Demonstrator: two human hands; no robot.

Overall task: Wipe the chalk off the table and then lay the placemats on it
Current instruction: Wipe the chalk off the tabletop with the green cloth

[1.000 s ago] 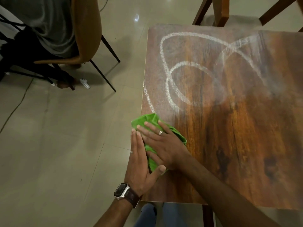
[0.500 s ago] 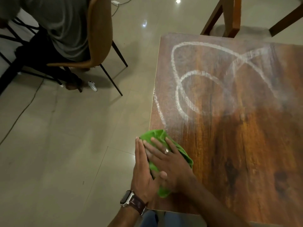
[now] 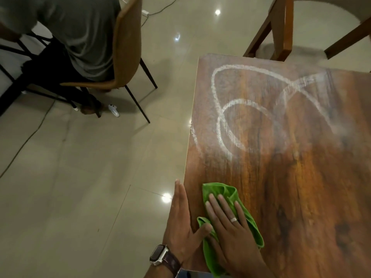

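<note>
Seated person [image 3: 80,33] — far left, grey shirt and dark trousers, back to the camera, on a tan chair [image 3: 124,47] with thin black legs. Small white object [image 3: 114,110] on the tiled floor [image 3: 70,177] near the chair legs; what it is cannot be told.

Left hand [image 3: 180,227] — flat, fingers straight and together, laid along the table's near left edge and partly over the floor side; it grips nothing. Thumb spread out to the right, its tip touching the cloth. Watch [image 3: 159,254] with dark strap on the wrist.

Green cloth [image 3: 226,197] — crumpled, on the table top at the near left corner, just beside the left hand.

Right hand [image 3: 230,231] — palm down on the cloth, fingers extended and slightly spread, pressing it flat rather than clutching it; ring on one finger.

Table [image 3: 301,197] — dark wood grain. Chalk marks [image 3: 230,121] — white looping lines across the far half, well apart from the cloth; smeared toward the right. Near half shows bare wood.

Wooden chair frame [image 3: 281,27] — beyond the table's far edge.
</note>
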